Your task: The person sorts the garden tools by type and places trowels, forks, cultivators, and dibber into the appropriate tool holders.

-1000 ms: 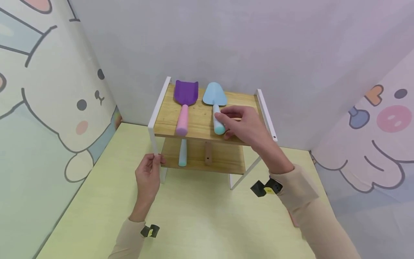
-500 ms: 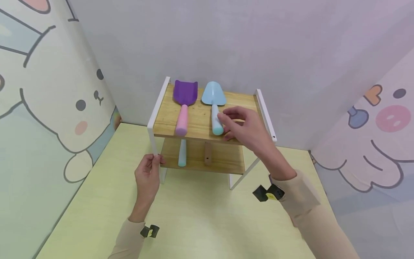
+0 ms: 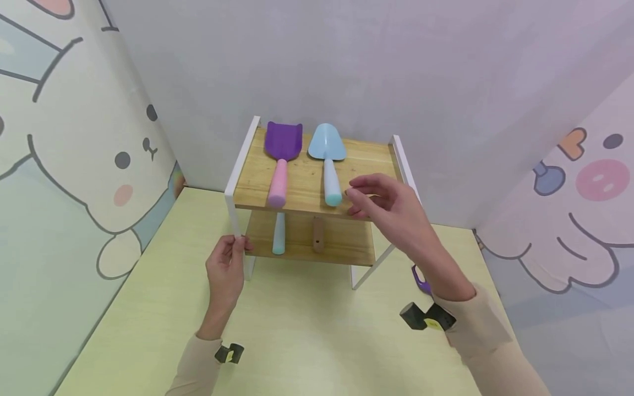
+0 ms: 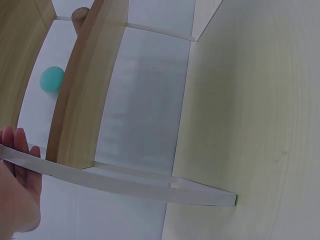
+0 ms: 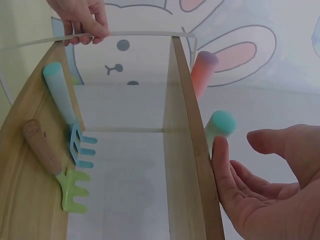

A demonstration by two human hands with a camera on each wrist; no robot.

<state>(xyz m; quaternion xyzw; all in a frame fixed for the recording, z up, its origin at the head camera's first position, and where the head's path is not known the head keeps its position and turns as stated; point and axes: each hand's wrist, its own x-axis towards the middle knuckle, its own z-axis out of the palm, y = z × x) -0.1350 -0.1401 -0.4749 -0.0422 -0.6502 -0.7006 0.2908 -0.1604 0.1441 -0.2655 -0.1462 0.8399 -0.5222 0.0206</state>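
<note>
On the top board of a two-tier wooden shelf [image 3: 302, 190] lie a purple toy shovel [image 3: 284, 142] with a pink handle and a light blue trowel [image 3: 327, 144]. Their handles point toward me. My left hand [image 3: 225, 272] grips the shelf's white left post [image 3: 234, 217], fingers wrapped behind it. Just right of the trowel's handle is my right hand [image 3: 393, 212], fingers loosely bent, thumb apart and nothing held. The right wrist view has its fingertips beside the top board's front edge, close to the trowel's teal handle end [image 5: 224, 123].
The lower board holds a blue hand rake [image 5: 62, 97] and a green hand rake [image 5: 74, 192] with a wooden handle. A purple looped object [image 3: 421, 283] lies on the table [image 3: 297, 341], partly behind the right forearm. Cartoon-printed walls [image 3: 371, 66] enclose the table.
My right hand has drawn away from the trowel's handle, toward the right and nearer to me. The trowel stays on the top board. My left hand keeps its grip on the post.
</note>
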